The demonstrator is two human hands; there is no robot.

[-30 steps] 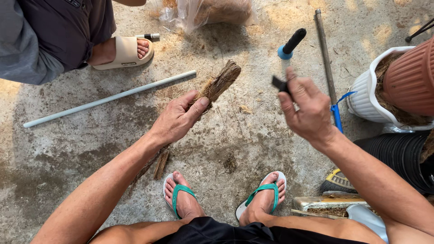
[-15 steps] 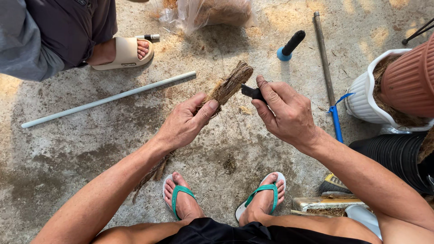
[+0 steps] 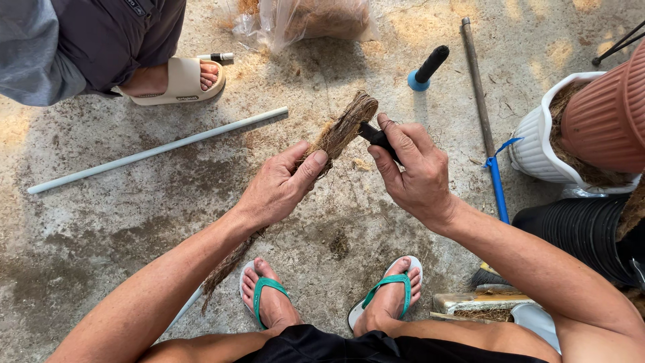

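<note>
The left hand point(image 3: 279, 191) is wrapped around a long fibre-covered stick point(image 3: 342, 131), thumb and fingers closed on its middle, so that the brown, shaggy upper end points toward one o'clock above the concrete floor point(image 3: 134, 222) and the frayed lower end trails down toward seven o'clock, beside the left foot in its green flip-flop point(image 3: 265, 296). The right hand point(image 3: 413, 175) is closed on a small dark tool point(image 3: 376, 136) (its tip is hidden against the fibre, so whether it is a blade or a clip cannot be told), pressing it against the stick just beside the left thumb.

The risk lies in that closeness: if the tool slips off the loose, uneven fibre, it would likely travel toward the left thumb and fingers, which are just beside the contact point. The stick is held in the air by one hand only, so a hard push could twist it in the grasp or tear fibre away.

At eleven o'clock another person's foot in a cream sandal point(image 3: 178, 84) rests near a pale pipe point(image 3: 158, 149); at three o'clock stands a white pot point(image 3: 537, 148).
</note>
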